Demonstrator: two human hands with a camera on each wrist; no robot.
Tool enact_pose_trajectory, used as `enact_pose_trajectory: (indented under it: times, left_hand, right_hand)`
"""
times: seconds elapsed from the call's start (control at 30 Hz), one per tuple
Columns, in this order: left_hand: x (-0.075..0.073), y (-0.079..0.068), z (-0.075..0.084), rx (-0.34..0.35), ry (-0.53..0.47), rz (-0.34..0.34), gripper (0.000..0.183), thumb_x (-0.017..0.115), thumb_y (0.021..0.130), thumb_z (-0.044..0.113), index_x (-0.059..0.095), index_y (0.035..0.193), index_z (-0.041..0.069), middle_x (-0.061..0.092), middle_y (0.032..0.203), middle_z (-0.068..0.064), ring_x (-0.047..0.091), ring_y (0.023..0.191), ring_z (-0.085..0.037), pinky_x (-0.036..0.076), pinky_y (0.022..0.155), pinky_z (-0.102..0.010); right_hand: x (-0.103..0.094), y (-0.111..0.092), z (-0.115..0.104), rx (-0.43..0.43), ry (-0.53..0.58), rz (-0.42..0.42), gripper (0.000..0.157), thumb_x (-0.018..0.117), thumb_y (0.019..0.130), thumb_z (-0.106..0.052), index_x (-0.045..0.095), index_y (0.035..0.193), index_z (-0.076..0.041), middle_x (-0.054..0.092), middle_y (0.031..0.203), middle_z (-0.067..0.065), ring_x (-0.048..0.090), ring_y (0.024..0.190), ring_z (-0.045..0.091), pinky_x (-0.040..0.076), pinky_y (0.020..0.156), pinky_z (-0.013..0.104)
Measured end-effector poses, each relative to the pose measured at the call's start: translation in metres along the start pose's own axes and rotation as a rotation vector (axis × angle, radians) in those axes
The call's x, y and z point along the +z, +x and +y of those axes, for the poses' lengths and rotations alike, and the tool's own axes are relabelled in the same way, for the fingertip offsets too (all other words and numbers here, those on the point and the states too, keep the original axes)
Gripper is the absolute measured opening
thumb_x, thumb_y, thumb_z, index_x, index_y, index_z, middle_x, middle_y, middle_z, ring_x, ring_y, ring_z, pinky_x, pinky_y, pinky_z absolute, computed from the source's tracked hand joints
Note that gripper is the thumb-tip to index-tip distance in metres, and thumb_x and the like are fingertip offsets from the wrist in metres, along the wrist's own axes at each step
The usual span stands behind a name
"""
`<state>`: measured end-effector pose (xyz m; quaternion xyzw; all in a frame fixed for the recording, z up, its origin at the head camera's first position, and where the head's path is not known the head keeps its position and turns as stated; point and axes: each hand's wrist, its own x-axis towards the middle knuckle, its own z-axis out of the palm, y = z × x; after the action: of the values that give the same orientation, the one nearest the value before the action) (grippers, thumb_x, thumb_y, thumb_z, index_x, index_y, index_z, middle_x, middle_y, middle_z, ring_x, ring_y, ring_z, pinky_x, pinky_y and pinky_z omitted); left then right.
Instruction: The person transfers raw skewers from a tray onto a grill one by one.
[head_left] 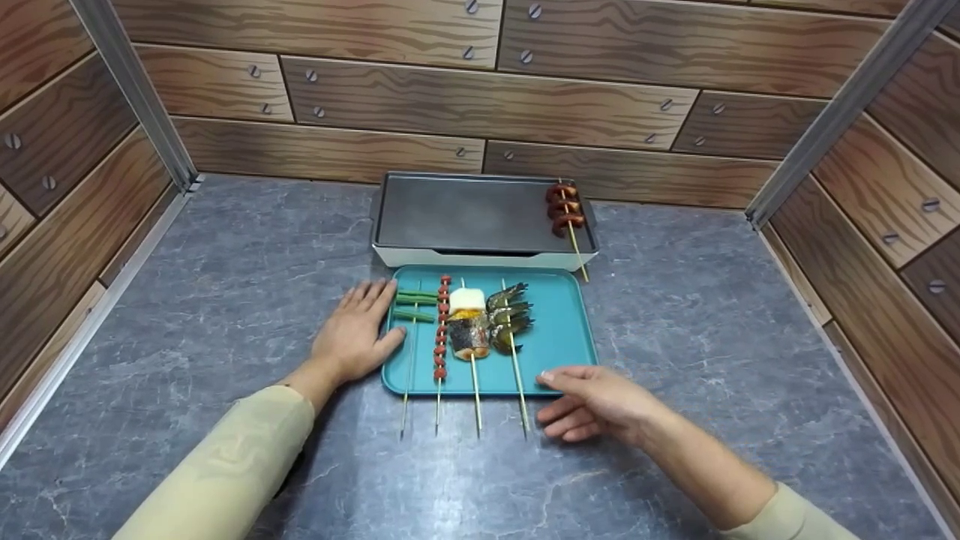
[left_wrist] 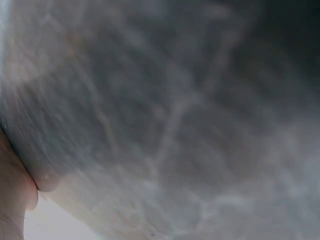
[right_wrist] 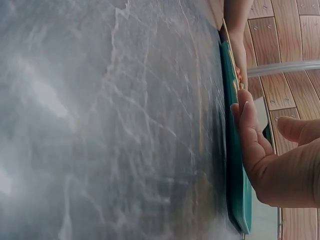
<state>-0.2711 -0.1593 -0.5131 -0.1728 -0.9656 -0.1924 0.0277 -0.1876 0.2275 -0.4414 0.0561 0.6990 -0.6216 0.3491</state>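
A teal tray (head_left: 559, 322) lies in front of the griddle in the head view. My left hand (head_left: 356, 337) rests at its left edge, fingers spread and straight. From left to right the tray bears a skewer of green stalks (head_left: 415, 298), a skewer of small red pieces (head_left: 440, 352), a skewer with a white piece and a dark-skinned fish chunk (head_left: 470, 334), and a skewer of grey-green shrimp (head_left: 510, 315). At the tray's front right, my right hand (head_left: 600, 405) is loosely bent beside the shrimp skewer's stick, holding nothing. The right wrist view shows its fingers (right_wrist: 252, 135) at the tray rim.
A dark, flat griddle (head_left: 465, 210) with a pale base stands behind the tray. One skewer of reddish-brown curled pieces (head_left: 564, 210) lies on its right end, the stick jutting over the front. Wood-patterned walls (head_left: 487, 90) enclose the grey marbled table (head_left: 247, 285).
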Motion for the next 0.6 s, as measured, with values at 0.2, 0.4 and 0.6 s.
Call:
enact_pose_trajectory:
  times: [0.2, 0.4, 0.6]
  left_hand:
    - [-0.001, -0.001, 0.000, -0.002, 0.006, -0.007, 0.082, 0.046, 0.105, 0.053, 0.021, 0.170, 0.009, 0.026, 0.173, -0.017, 0.018, 0.161, -0.039, 0.010, 0.132, -0.049]
    - [-0.002, -0.001, 0.001, -0.005, 0.012, -0.012, 0.082, 0.045, 0.106, 0.054, 0.021, 0.170, 0.009, 0.025, 0.173, -0.016, 0.017, 0.161, -0.039, 0.010, 0.132, -0.049]
    - [-0.002, -0.001, 0.001, -0.003, 0.010, -0.013, 0.082, 0.045, 0.106, 0.054, 0.020, 0.170, 0.009, 0.025, 0.173, -0.016, 0.016, 0.161, -0.038, 0.009, 0.132, -0.049]
  right_hand:
    - [0.009, 0.005, 0.004, -0.007, 0.021, -0.026, 0.061, 0.066, 0.106, -0.035, 0.049, 0.151, 0.003, 0.077, 0.103, 0.023, 0.080, 0.079, 0.024, 0.066, 0.067, 0.031]
    - [0.014, 0.010, 0.007, -0.008, 0.051, -0.058, 0.059, 0.065, 0.106, -0.033, 0.049, 0.152, 0.001, 0.077, 0.106, 0.025, 0.080, 0.080, 0.024, 0.066, 0.068, 0.032]
    - [0.016, 0.010, 0.009, -0.006, 0.087, -0.091, 0.053, 0.065, 0.107, -0.029, 0.051, 0.149, 0.000, 0.078, 0.104, 0.021, 0.079, 0.078, 0.019, 0.064, 0.067, 0.028]
